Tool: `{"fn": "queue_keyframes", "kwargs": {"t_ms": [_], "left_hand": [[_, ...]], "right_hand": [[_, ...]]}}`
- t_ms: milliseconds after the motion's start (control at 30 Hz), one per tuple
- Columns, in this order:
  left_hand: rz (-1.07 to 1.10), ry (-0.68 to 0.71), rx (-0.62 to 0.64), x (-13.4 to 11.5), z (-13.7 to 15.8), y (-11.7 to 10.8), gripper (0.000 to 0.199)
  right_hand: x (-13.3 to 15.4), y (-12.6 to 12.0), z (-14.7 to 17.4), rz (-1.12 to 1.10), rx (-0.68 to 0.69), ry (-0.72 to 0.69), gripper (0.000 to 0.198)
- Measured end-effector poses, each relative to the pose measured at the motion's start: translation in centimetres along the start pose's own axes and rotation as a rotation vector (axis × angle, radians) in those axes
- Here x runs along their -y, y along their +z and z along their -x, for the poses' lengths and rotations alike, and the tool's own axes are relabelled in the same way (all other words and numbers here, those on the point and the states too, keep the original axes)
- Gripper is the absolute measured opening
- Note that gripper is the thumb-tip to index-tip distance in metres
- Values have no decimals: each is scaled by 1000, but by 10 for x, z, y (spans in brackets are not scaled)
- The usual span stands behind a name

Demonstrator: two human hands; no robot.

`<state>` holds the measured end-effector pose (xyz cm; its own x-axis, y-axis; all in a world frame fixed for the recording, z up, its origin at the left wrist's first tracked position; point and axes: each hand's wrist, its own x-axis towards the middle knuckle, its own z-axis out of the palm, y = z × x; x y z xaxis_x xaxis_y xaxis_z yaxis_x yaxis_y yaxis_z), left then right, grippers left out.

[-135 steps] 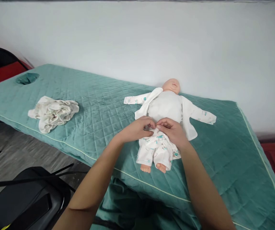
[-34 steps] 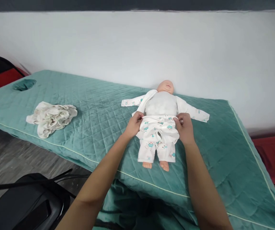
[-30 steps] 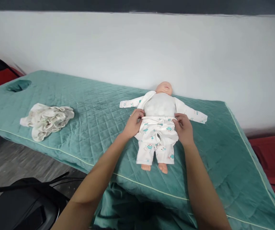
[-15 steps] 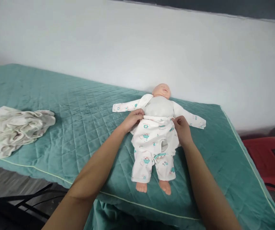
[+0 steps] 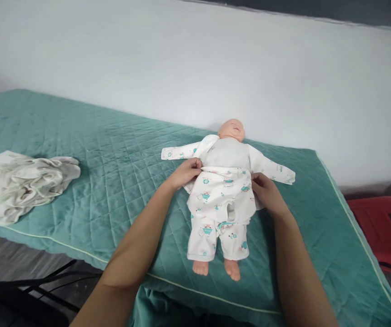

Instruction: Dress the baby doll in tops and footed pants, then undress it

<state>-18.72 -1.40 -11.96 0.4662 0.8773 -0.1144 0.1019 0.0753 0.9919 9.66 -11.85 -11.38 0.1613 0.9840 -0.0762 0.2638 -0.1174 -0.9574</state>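
A baby doll (image 5: 228, 152) lies on its back, head toward the wall, with its bare feet toward me. White printed trousers (image 5: 218, 195) cover its legs and reach up over the belly. A matching long-sleeved top (image 5: 273, 167) is on its arms and lies open at the chest. My left hand (image 5: 188, 172) pinches the trousers' waistband at the left side of the doll. On the other side my right hand (image 5: 265, 190) has its fingers closed at the trousers' edge, its fingertips partly hidden by the cloth.
A crumpled pale cloth (image 5: 28, 184) lies on the left of the green quilted bed cover (image 5: 120, 150). Behind the bed stands a white wall (image 5: 168, 63). A red plastic stool (image 5: 383, 227) is beyond the bed's right edge, and dark metal bars (image 5: 52, 277) show at lower left.
My right hand has shifted slightly right and down along the side of the trousers. My left hand remains at the waistband, which now sits slightly lower.
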Motion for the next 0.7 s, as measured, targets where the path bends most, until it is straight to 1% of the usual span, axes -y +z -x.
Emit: {"fn": "queue_keyframes", "kwargs": {"t_ms": [133,233,300,367,433,500,567,700], "left_hand": [[-28,-47,-32,0,-1,2,18],[-67,-114,-19,-5,-3,2,22],[-133,-186,26,-11,-6,0,23],[-214,-261,100,-19,-13,-3,25],[-283,-315,184,-27,-20,-5,28],[-335,-350,239,-34,-26,-6,30],[-362,-366,268,-37,-30,-7,32],[-306,-321,286,-37,-29,-7,35]], "right_hand": [[1,-5,1,-31,95,-3,31],[-1,-4,2,-66,155,-22,29],[-1,-2,2,-87,180,-40,29],[0,-1,2,-104,200,-37,30],[3,0,2,-114,229,-5,33],[8,1,1,-120,258,38,36],[12,3,-2,-114,264,59,38],[13,6,-5,-63,222,54,39]]}}
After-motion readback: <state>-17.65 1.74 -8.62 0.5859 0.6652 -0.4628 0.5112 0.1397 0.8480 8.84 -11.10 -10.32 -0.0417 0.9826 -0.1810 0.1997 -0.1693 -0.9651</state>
